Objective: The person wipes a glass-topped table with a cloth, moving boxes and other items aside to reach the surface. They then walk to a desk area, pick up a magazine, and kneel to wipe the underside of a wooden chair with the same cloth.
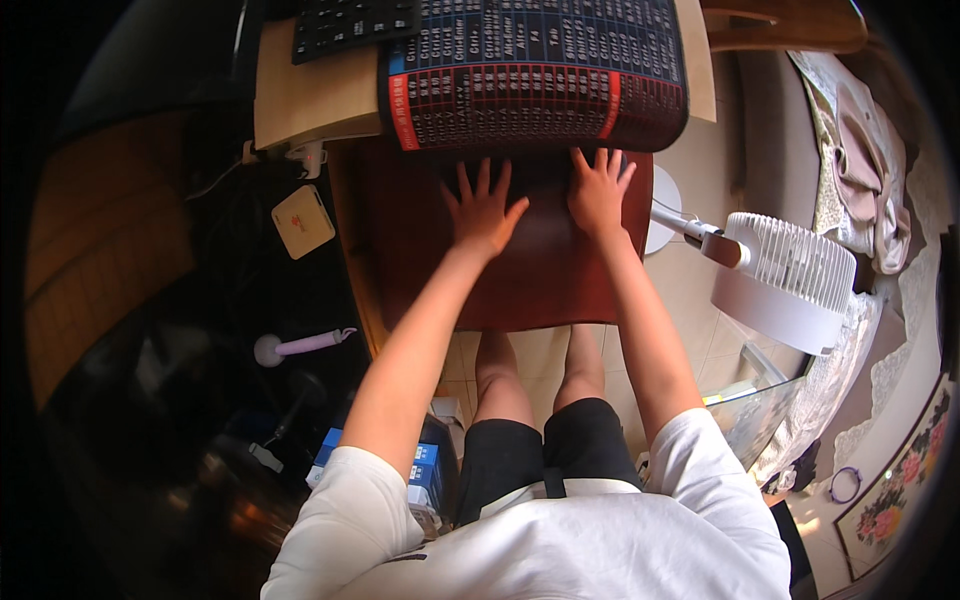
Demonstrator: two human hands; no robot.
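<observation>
Both arms reach forward over a dark red chair seat (525, 285) in front of a desk. My left hand (481, 214) is spread over the seat's left part, palm down, with nothing in it. At the seat's right part is my right hand (600, 195), fingers apart and pointing to the desk; a small dark shape lies by its fingertips, too hidden to identify. Whether either palm touches the seat is hard to tell. Just beyond the fingertips, a black desk mat (525, 97) printed with rows of writing hangs over the desk's front edge. A black keyboard (356, 26) rests at the desk's left.
A white fan (784, 281) stands right of the chair. On the left are a dark glossy surface with a small white box (303, 222), a lilac-handled device (307, 343) and a plug with a cable (306, 157). Blue boxes (425, 469) sit beside the person's left side. Cloths cover a sofa (780, 127).
</observation>
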